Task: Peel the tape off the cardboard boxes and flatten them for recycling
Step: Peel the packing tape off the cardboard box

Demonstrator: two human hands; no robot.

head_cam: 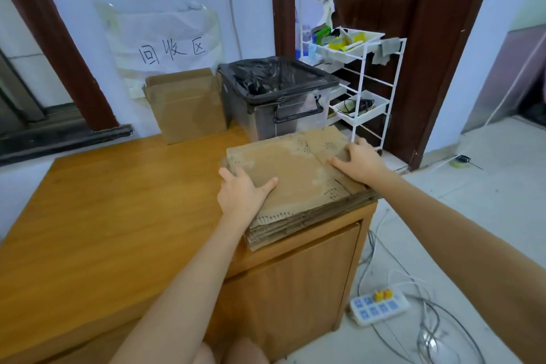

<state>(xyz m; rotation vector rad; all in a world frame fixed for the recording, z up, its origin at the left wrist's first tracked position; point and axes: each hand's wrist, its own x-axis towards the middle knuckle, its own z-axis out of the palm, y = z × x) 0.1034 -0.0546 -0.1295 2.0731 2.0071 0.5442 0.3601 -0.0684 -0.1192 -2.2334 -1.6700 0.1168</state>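
A stack of flattened cardboard boxes (298, 180) lies on the right end of the wooden table (118, 216), its top sheet torn pale where tape came away. My left hand (243, 192) grips the stack's left edge, thumb on top and fingers curled under the side. My right hand (359, 162) rests flat on the stack's right part, fingers spread and pressing down. A folded cardboard box (186, 103) leans against the wall at the table's back.
A clear bin lined with a black bag (277, 94) stands behind the stack. A white wire trolley (360, 80) with clutter is to its right. A power strip (379, 306) and cables lie on the floor, and a tape roll (461, 161) sits near the door.
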